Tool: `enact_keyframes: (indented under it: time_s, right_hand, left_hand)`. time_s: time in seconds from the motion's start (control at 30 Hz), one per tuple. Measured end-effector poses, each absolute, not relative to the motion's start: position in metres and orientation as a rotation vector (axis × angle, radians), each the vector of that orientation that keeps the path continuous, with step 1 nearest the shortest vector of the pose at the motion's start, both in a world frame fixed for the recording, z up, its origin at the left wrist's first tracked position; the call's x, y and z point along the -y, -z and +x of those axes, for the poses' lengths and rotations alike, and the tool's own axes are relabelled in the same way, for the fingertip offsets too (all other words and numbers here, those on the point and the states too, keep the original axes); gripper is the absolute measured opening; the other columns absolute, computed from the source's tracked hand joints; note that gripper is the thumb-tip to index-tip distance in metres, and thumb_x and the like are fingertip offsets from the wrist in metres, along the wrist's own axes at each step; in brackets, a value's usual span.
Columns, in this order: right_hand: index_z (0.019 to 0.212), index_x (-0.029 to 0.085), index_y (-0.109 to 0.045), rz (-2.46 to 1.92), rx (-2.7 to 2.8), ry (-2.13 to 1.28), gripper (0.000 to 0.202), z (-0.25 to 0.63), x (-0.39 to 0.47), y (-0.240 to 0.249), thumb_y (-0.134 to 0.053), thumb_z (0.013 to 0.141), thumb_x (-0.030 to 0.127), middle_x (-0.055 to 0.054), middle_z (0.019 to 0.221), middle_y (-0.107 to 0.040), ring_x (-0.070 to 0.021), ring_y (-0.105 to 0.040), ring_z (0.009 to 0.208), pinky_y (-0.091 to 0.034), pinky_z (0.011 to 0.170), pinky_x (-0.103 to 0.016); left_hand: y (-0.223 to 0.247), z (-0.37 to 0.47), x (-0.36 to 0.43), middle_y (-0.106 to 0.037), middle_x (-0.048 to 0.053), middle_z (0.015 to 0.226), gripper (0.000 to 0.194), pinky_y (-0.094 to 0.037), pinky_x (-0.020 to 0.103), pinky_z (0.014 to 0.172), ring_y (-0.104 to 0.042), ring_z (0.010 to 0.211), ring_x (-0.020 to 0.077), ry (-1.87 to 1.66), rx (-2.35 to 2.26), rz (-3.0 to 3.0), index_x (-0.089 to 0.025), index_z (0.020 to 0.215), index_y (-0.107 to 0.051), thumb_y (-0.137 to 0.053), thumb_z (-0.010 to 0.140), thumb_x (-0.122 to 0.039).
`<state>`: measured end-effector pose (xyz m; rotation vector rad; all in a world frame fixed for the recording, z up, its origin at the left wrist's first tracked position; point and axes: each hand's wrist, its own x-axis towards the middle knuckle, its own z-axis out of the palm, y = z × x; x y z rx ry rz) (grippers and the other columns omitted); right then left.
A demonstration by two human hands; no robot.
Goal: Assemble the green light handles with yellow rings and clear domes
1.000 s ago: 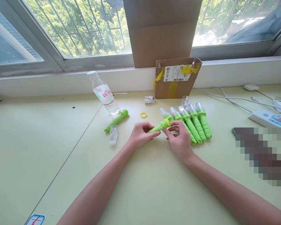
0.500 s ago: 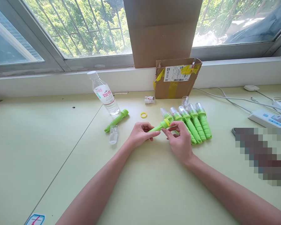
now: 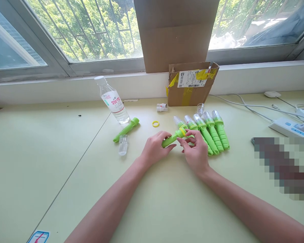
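Observation:
My left hand (image 3: 155,147) grips the lower part of a green plastic handle (image 3: 169,140), tilted up to the right. At its threaded end sits a yellow ring (image 3: 182,132), pinched by the fingers of my right hand (image 3: 195,148). Another yellow ring (image 3: 155,124) lies on the table behind my left hand. To the left are a loose green handle (image 3: 126,129) and a clear cap (image 3: 123,145). Several green handles with clear caps (image 3: 221,131) lie in a row just beyond my right hand. Two small white parts (image 3: 162,107) rest near the box.
A water bottle (image 3: 114,103) stands at the back left. An open cardboard box (image 3: 190,87) is against the wall, with a clear cap (image 3: 200,108) before it. White cables and a power strip (image 3: 288,128) are at the right, near a pixelated area.
The fingers of my left hand have shifted their hold on the green handle, with the thumb lower and more of the handle showing. My right hand stays at the yellow ring.

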<state>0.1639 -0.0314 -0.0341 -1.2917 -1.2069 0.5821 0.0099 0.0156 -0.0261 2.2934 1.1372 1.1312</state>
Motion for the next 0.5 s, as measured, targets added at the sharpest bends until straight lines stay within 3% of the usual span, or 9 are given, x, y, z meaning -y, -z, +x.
enact_keyframes:
  time_s: [0.13, 0.5]
  right_hand:
    - [0.092, 0.022, -0.052, -1.288, 1.211, -0.598, 0.034, 0.165, 0.03, 0.034, -0.068, 0.077, 0.048, -0.004, 0.099, -0.058, -0.0153, -0.061, 0.068, -0.051, 0.046, -0.026]
    - [0.091, 0.022, -0.052, -1.292, 1.243, -0.639, 0.032, 0.167, 0.028, 0.034, -0.07, 0.077, 0.045, -0.002, 0.087, -0.058, -0.0163, -0.062, 0.068, -0.052, 0.048, -0.026]
  left_hand:
    - [0.029, 0.01, -0.017, -0.065, 0.0, 0.071, 0.011, -0.043, 0.023, 0.057, -0.054, 0.06, 0.0103, -1.181, -1.113, 2.258, -0.019, 0.078, -0.062, -0.068, 0.073, -0.028]
    - [0.017, 0.007, -0.018, -0.059, -0.001, 0.061, 0.026, -0.037, 0.021, 0.049, -0.048, 0.055, 0.0087, -0.912, -1.102, 1.868, -0.014, 0.073, -0.066, -0.073, 0.068, -0.038]
